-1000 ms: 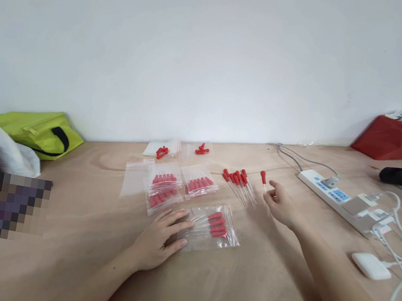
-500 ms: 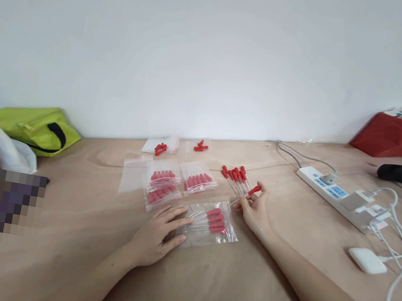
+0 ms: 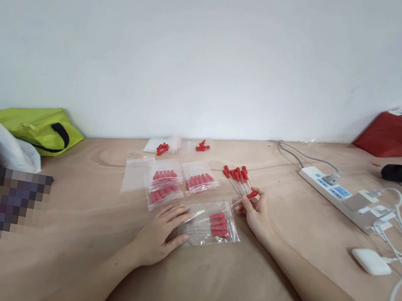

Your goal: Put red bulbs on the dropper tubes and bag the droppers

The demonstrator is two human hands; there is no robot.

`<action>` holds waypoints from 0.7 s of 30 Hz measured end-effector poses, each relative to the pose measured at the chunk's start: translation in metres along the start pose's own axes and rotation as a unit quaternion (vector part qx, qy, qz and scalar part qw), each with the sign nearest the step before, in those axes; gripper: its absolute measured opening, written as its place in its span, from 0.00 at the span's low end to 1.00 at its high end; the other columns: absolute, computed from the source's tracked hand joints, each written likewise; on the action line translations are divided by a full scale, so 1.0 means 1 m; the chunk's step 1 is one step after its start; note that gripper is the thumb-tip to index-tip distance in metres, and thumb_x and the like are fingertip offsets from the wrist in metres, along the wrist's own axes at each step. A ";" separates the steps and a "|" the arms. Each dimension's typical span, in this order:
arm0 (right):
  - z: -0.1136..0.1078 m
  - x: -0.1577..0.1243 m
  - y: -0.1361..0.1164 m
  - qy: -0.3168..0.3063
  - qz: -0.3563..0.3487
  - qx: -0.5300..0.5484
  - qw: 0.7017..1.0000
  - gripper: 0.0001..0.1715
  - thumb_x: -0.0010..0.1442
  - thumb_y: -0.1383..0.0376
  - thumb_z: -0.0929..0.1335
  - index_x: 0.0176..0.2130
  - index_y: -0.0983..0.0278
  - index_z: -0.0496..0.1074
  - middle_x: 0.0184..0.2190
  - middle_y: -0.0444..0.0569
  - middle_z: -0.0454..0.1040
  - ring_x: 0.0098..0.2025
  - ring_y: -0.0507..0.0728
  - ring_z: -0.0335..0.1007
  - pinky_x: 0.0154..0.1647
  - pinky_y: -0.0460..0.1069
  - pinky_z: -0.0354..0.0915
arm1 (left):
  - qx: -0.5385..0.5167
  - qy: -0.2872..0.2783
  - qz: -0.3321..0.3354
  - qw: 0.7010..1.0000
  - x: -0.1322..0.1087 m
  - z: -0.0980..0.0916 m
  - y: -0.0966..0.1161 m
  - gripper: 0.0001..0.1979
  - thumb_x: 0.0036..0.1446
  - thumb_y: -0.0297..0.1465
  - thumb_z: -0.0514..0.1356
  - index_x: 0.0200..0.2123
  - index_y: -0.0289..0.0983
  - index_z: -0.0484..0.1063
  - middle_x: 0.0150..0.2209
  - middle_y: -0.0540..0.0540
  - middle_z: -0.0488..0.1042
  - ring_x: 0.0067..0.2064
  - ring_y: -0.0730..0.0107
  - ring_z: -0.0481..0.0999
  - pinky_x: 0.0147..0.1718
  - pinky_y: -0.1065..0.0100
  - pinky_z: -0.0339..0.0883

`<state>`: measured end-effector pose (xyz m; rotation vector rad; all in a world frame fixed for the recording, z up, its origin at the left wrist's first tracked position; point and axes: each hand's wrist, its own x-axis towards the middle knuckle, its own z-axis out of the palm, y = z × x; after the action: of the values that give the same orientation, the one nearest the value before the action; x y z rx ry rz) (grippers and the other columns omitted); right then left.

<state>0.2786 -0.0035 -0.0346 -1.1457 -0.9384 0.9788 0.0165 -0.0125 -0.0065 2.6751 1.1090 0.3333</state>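
A clear zip bag (image 3: pixel 197 230) lies flat in front of me, with several glass droppers (image 3: pixel 219 225) with red rubber bulbs inside. My left hand (image 3: pixel 163 233) rests on the bag's left end, fingers spread and slightly bent. At the bag's upper right corner, my right hand (image 3: pixel 257 213) pinches a single dropper (image 3: pixel 252 195) near its red bulb. Its thin glass stem points left to the bag's right edge; whether the tip is inside I cannot tell. Just behind the right hand lies a fan of loose droppers (image 3: pixel 238 173).
Filled zip bags of droppers (image 3: pixel 199 177) lie behind my left hand, near a flat bag (image 3: pixel 136 175). Loose red bulbs (image 3: pixel 162 149) sit on bags by the wall. A power strip (image 3: pixel 329 186) with cables and a white charger (image 3: pixel 371 262) is on the right, a green bag (image 3: pixel 39 127) on the left.
My right hand has brought the dropper slightly left and down toward the bag, its fingers now closer round the red bulb. My left hand stays on the bag. The view has shifted slightly.
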 end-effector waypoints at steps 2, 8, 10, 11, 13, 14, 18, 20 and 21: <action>0.001 -0.002 -0.002 0.007 0.019 0.018 1.000 0.29 0.46 0.52 0.68 0.42 0.59 0.52 0.22 0.36 0.66 0.21 0.49 0.66 0.25 0.46 0.64 | -0.004 -0.001 -0.003 1.000 0.000 0.000 0.000 0.22 0.58 0.38 0.51 0.55 0.42 0.57 0.57 0.46 0.60 0.58 0.62 0.57 0.57 0.53 0.50; 0.004 -0.009 -0.009 -0.026 0.108 0.045 0.993 0.25 0.39 0.52 0.71 0.34 0.63 0.64 0.24 0.41 0.69 0.23 0.49 0.67 0.28 0.46 0.66 | -0.009 -0.005 -0.004 1.000 0.000 -0.002 0.003 0.22 0.58 0.37 0.51 0.56 0.42 0.56 0.57 0.46 0.59 0.59 0.62 0.56 0.57 0.53 0.49; 0.003 -0.011 -0.011 -0.047 0.116 0.012 0.992 0.23 0.37 0.54 0.72 0.31 0.64 0.66 0.23 0.41 0.70 0.21 0.47 0.64 0.23 0.44 0.63 | -0.007 -0.010 -0.008 1.000 0.000 -0.003 0.003 0.22 0.58 0.37 0.50 0.56 0.42 0.55 0.58 0.46 0.59 0.59 0.63 0.56 0.57 0.53 0.49; 0.003 -0.012 -0.012 -0.058 0.114 -0.003 0.992 0.22 0.37 0.55 0.72 0.31 0.65 0.67 0.23 0.41 0.70 0.19 0.46 0.63 0.20 0.44 0.62 | -0.006 -0.014 -0.010 1.000 0.000 -0.003 0.004 0.22 0.58 0.37 0.50 0.56 0.41 0.55 0.58 0.45 0.58 0.59 0.63 0.55 0.57 0.53 0.49; 0.004 -0.012 -0.012 -0.079 0.110 -0.031 0.990 0.20 0.38 0.55 0.72 0.29 0.65 0.68 0.22 0.42 0.70 0.17 0.46 0.61 0.17 0.43 0.59 | -0.003 -0.020 -0.013 1.000 0.000 -0.004 0.004 0.23 0.58 0.37 0.50 0.56 0.40 0.55 0.58 0.45 0.58 0.59 0.62 0.55 0.57 0.53 0.49; 0.005 -0.011 -0.010 -0.086 0.104 -0.044 0.990 0.19 0.39 0.55 0.72 0.28 0.65 0.68 0.21 0.42 0.71 0.17 0.47 0.61 0.16 0.44 0.59 | -0.002 -0.022 -0.014 1.000 0.000 -0.004 0.005 0.23 0.58 0.37 0.50 0.56 0.40 0.55 0.58 0.45 0.58 0.59 0.62 0.55 0.57 0.52 0.48; 0.009 -0.007 0.002 -0.089 0.053 -0.103 0.989 0.17 0.41 0.55 0.71 0.26 0.66 0.71 0.20 0.46 0.73 0.21 0.51 0.66 0.22 0.46 0.63 | -0.001 -0.024 -0.015 1.000 0.001 -0.005 0.006 0.22 0.58 0.36 0.50 0.56 0.40 0.56 0.58 0.45 0.58 0.59 0.63 0.55 0.58 0.53 0.48; 0.010 -0.006 0.007 -0.089 0.038 -0.123 0.988 0.17 0.42 0.54 0.71 0.28 0.66 0.72 0.21 0.47 0.74 0.22 0.53 0.68 0.23 0.47 0.64 | -0.002 -0.022 -0.016 1.000 0.000 -0.005 0.006 0.22 0.58 0.36 0.51 0.56 0.41 0.56 0.58 0.45 0.58 0.59 0.63 0.55 0.57 0.53 0.49; 0.011 -0.006 0.008 -0.096 0.035 -0.129 0.986 0.18 0.42 0.54 0.71 0.28 0.65 0.73 0.22 0.48 0.74 0.22 0.53 0.68 0.23 0.48 0.64 | -0.002 -0.022 -0.016 1.000 0.000 -0.005 0.006 0.22 0.58 0.36 0.51 0.56 0.41 0.56 0.58 0.45 0.58 0.59 0.63 0.55 0.57 0.53 0.49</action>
<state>0.2653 -0.0046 -0.0415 -1.3237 -1.2130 1.0591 0.0193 -0.0157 -0.0002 2.6442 1.1357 0.2710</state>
